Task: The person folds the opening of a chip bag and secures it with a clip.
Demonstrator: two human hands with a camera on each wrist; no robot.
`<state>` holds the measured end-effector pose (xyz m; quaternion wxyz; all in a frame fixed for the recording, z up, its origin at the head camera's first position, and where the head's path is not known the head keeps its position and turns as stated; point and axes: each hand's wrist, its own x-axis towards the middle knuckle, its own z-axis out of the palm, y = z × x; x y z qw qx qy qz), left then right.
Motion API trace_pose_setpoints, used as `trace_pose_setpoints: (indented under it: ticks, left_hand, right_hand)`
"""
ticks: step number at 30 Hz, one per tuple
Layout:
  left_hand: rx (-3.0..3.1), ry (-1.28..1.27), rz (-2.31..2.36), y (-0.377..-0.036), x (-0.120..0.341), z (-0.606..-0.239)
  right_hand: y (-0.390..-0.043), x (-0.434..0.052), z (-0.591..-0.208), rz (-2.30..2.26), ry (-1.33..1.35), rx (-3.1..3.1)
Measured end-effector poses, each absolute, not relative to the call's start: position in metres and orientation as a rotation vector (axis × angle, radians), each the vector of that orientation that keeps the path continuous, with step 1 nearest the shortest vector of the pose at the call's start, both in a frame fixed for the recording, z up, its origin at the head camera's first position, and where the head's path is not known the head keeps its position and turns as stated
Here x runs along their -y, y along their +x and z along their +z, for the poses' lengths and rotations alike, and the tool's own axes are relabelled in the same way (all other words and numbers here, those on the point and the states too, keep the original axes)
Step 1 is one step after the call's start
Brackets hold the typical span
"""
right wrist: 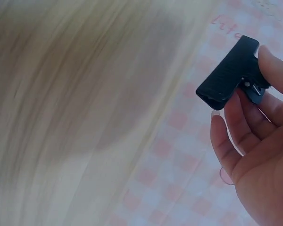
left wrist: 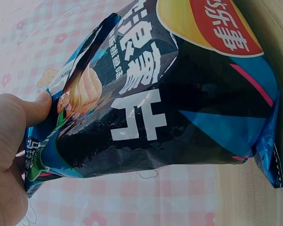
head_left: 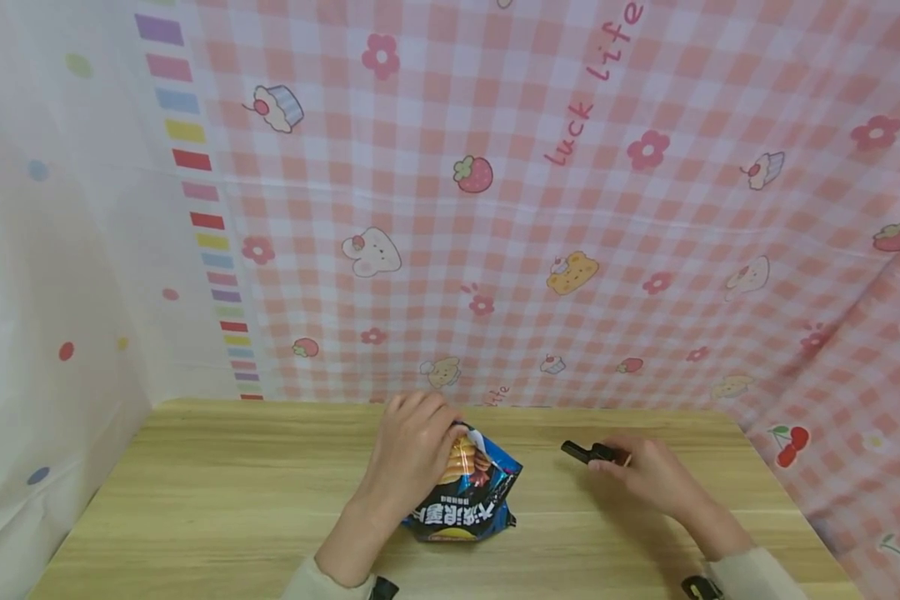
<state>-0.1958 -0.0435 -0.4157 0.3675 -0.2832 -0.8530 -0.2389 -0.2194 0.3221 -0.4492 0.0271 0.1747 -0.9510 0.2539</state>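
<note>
A blue and black bag of potato chips (head_left: pixel 468 492) stands tilted on the wooden table, its top end gripped by my left hand (head_left: pixel 418 442). In the left wrist view the thumb presses on the printed front of the chip bag (left wrist: pixel 146 103), and the other fingers are largely hidden behind it. To the right, apart from the bag, my right hand (head_left: pixel 648 471) holds a black clip (head_left: pixel 588 452) above the table. The right wrist view shows the clip (right wrist: pixel 231 73) pinched at its handles between thumb and fingers, its wide edge pointing away from the palm.
The wooden table (head_left: pixel 270 467) reaches back to a pink checked cloth (head_left: pixel 420 208) hanging behind it. More cloth hangs at the left and right sides. A black wrist strap (head_left: pixel 701 587) shows near the right sleeve.
</note>
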Motion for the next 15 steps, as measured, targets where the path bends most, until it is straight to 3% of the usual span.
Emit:
trace_pose_setpoints:
  ticks: [15]
  left_hand:
    - [2.189,-0.732,-0.598,-0.196,0.045,-0.417]
  right_hand:
    - [-0.205,-0.295,-0.450,1.069,0.570,2.684]
